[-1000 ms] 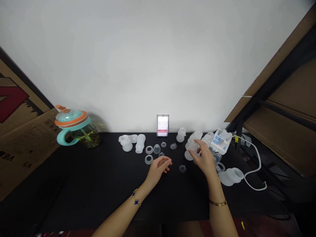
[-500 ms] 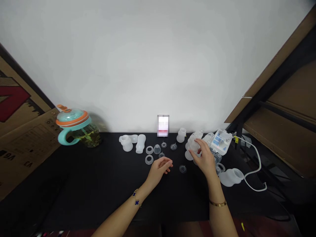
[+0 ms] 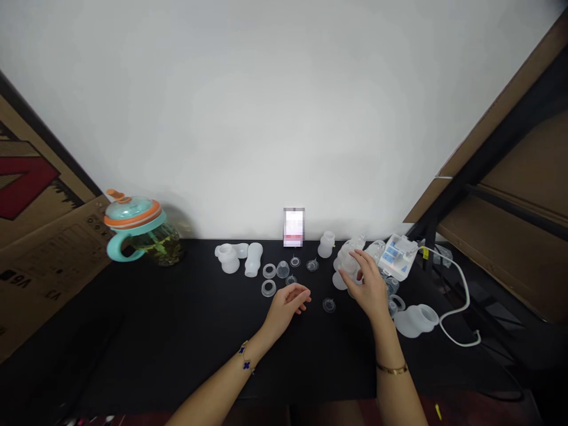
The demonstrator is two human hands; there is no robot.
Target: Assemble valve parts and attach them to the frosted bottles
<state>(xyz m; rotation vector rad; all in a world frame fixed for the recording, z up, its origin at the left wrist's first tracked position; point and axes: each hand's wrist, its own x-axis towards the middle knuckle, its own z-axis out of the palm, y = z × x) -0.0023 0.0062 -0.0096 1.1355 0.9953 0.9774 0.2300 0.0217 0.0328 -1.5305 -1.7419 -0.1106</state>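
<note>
My right hand (image 3: 368,283) is at a cluster of translucent white pieces on the black table. Its thumb and fingertips sit on either side of a frosted bottle-like part (image 3: 347,264), and the hand covers some of it. My left hand (image 3: 288,303) rests low over the table with fingers curled inward and thumb against them; nothing shows in it. Just beyond that hand lie a small clear disc (image 3: 291,280), two frosted rings (image 3: 268,288) and a clear dome (image 3: 283,270). A clear valve-like disc with a thin stem (image 3: 329,305) lies between my hands.
Frosted bottle-like pieces (image 3: 229,258) stand at the back left; another (image 3: 327,244) is near the wall. A lit screen (image 3: 293,227) leans there. Right are a white box (image 3: 399,257), a cable (image 3: 465,284) and a wide-mouthed piece (image 3: 415,321). A lidded jug (image 3: 151,234) stands left.
Both hands keep nearly the same pose and place. The whole view has shifted very slightly; no piece has visibly been moved.
</note>
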